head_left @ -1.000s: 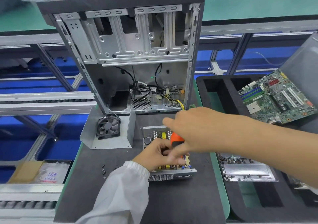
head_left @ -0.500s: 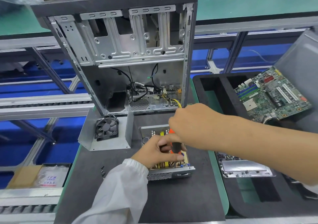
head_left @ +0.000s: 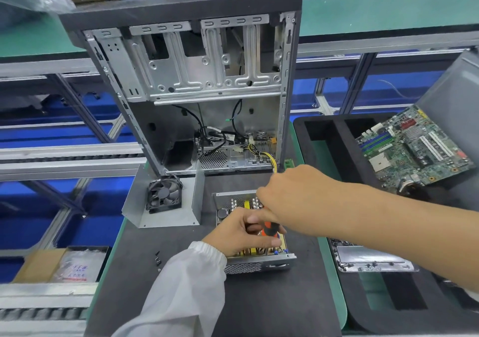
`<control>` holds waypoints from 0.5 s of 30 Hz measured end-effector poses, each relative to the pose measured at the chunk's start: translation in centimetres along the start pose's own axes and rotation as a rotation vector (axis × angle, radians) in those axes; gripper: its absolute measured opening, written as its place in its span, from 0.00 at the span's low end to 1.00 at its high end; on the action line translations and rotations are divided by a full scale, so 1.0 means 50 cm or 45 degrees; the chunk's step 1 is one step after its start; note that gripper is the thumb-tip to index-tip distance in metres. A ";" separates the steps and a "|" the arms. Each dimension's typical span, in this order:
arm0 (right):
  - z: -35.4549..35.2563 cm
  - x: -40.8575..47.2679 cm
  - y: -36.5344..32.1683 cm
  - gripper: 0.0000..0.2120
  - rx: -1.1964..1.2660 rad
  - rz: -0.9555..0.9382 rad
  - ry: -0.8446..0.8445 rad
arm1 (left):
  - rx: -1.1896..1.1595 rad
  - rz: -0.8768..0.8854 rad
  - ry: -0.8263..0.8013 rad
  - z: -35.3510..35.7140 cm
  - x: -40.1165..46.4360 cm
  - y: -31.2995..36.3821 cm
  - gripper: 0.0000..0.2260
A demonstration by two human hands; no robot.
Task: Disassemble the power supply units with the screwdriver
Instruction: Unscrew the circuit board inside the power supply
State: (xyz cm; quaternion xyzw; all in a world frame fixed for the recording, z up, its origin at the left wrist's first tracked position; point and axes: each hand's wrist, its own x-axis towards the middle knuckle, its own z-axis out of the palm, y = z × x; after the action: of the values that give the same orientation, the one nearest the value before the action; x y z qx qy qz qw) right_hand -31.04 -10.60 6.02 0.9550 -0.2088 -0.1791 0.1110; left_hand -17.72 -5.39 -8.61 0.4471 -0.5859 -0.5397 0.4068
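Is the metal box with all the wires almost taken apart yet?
Partly. Done: the power supply unit lies open, its cover with the fan set beside it, and loose screws lie on the mat. In hand: the right hand holds the orange screwdriver over the board while the left hand steadies the unit. Left: the circuit board sits in its tray, not lifted out.

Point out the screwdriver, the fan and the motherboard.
screwdriver (head_left: 269, 229): head view, orange handle between the hands.
fan (head_left: 163, 194): head view, black hub.
motherboard (head_left: 412, 147): head view, middle of the green board.
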 end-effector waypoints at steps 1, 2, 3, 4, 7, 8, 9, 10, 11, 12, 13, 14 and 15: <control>0.002 -0.003 0.001 0.08 0.028 -0.035 -0.039 | -0.010 -0.003 0.028 0.000 0.000 0.002 0.08; 0.002 -0.006 0.002 0.09 0.087 -0.080 -0.092 | -0.017 -0.005 0.059 0.000 0.000 0.000 0.06; -0.001 -0.010 0.005 0.12 0.161 -0.135 -0.158 | -0.016 -0.014 0.077 0.000 0.001 -0.002 0.07; -0.005 -0.013 0.008 0.15 0.244 -0.191 -0.205 | -0.027 -0.009 0.076 -0.001 0.002 -0.007 0.09; -0.011 -0.013 0.011 0.20 0.350 -0.169 -0.195 | 0.016 -0.018 0.105 -0.004 0.000 -0.005 0.09; -0.010 -0.009 0.008 0.23 0.305 -0.092 -0.167 | 0.053 -0.037 0.098 -0.006 -0.001 -0.002 0.06; -0.010 -0.004 0.004 0.24 0.235 -0.010 -0.132 | 0.071 -0.054 0.069 -0.007 -0.001 0.001 0.05; -0.010 0.000 -0.002 0.23 0.156 0.052 -0.093 | 0.055 -0.058 0.027 -0.008 -0.001 0.003 0.06; -0.008 0.004 -0.006 0.20 0.086 0.072 -0.056 | 0.045 -0.046 -0.009 -0.009 -0.002 0.003 0.11; -0.005 0.007 -0.007 0.16 0.047 0.054 -0.034 | 0.042 -0.029 -0.029 -0.010 -0.002 0.005 0.15; -0.001 0.007 -0.004 0.13 0.060 0.012 -0.039 | 0.041 -0.020 -0.021 -0.008 -0.001 0.007 0.15; 0.000 0.004 -0.001 0.11 0.117 -0.055 -0.079 | 0.041 -0.025 0.007 -0.007 -0.001 0.008 0.13; 0.000 0.001 0.004 0.11 0.199 -0.138 -0.141 | 0.041 -0.031 0.026 -0.006 -0.002 0.006 0.10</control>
State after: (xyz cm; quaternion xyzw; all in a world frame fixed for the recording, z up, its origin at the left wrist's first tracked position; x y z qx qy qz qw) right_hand -31.09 -10.79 6.06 0.9593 -0.1758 -0.2207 0.0147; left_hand -17.41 -5.39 -8.26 0.4660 -0.5848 -0.5307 0.3989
